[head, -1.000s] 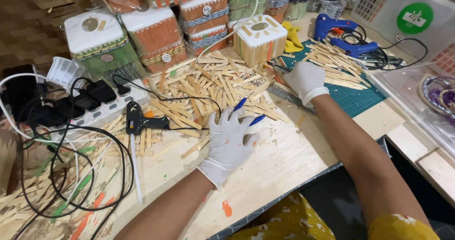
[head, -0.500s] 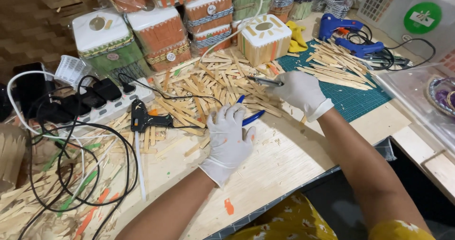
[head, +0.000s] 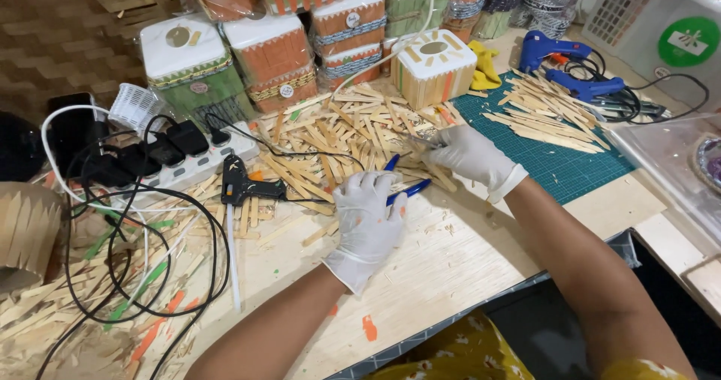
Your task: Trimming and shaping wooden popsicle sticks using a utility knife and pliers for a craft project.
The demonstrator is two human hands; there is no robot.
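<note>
My left hand [head: 368, 218], in a white glove, rests on the plywood tabletop and is closed around blue-handled cutters [head: 409, 191], whose handles stick out past the fingers. My right hand [head: 472, 155], also gloved, is just right of it. It pinches a thin wooden stick [head: 417, 137] that points left over the big pile of flat wooden sticks [head: 330, 132]. The two hands are close together but not touching.
A black glue gun [head: 242, 185] lies left of my left hand beside a white power strip [head: 191, 168] with tangled black cables. Decorated stick boxes [head: 272, 57] line the back. On the right, more sticks and blue glue guns [head: 552, 53] lie on and beside a green cutting mat [head: 578, 171].
My right hand has come left off the green mat to the stick pile, carrying a stick toward my left hand. My left hand has stayed in place with the cutters.
</note>
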